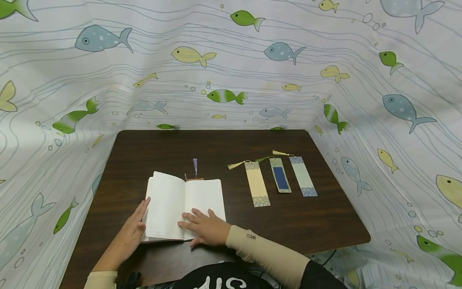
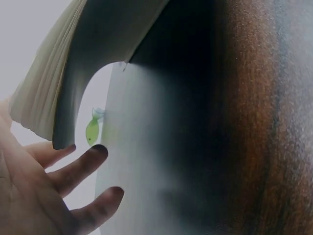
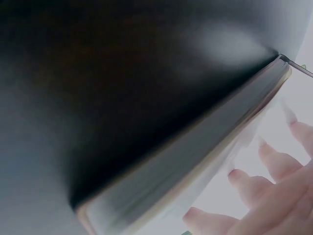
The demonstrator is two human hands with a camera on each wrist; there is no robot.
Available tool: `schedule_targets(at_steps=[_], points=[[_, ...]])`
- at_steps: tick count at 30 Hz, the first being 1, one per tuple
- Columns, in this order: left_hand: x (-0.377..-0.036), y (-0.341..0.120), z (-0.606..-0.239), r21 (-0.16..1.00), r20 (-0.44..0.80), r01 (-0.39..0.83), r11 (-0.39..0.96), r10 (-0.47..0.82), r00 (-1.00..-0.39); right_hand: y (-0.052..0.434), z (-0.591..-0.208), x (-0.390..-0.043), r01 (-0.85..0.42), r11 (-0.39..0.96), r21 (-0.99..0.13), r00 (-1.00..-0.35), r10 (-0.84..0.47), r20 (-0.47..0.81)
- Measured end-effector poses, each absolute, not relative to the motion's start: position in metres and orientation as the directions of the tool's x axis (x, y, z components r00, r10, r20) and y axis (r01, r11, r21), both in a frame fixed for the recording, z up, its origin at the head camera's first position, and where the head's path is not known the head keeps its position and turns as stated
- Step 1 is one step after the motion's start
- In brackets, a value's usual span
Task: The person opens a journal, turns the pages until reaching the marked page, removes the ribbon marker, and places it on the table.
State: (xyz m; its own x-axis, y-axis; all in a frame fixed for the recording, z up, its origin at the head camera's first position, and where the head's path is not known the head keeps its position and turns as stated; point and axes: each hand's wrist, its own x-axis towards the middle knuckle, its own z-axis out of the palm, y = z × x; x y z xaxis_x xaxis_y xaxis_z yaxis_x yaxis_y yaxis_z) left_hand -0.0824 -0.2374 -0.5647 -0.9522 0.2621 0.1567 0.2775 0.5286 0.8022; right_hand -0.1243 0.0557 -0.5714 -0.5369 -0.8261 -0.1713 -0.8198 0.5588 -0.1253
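Note:
An open notebook (image 1: 165,208) with pale pages, the right one lined, lies on the table. My left hand (image 1: 131,228) is at its left edge, fingers mostly straight; in the left wrist view the fingers (image 2: 80,169) extend beside the dark cover (image 2: 73,88) and the page block. Across the lower part of the right page rests my right hand (image 1: 209,228), its fingers spread. The right wrist view shows those fingertips (image 3: 237,175) over the page, above the notebook's thick edge. A purple tassel (image 1: 195,165) and a brownish strip stick out at the notebook's top.
Three tasselled bookmarks lie to the right on the dark wooden table (image 1: 216,144): a cream one (image 1: 257,182), a green one with a blue panel (image 1: 280,178) and a pale one with blue patterned ends (image 1: 302,174). A fish-print curtain (image 1: 231,72) surrounds the table.

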Motion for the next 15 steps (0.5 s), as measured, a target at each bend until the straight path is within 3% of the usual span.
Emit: schedule_targets(at_steps=[6, 15], points=[[-0.0818, -0.2384, -0.5632, 0.818, 0.182, 0.296, 0.493, 0.266, -0.947, 0.0557, -0.5694, -0.1258, -0.815, 0.568, -0.112, -0.542, -0.817, -0.196], [-0.0826, -0.2376, -0.5608, 0.761, 0.073, 0.225, 0.609, 0.264, -0.962, 0.0609, -0.5642, -0.1300, -0.828, 0.557, -0.066, -0.536, -0.820, -0.201]])
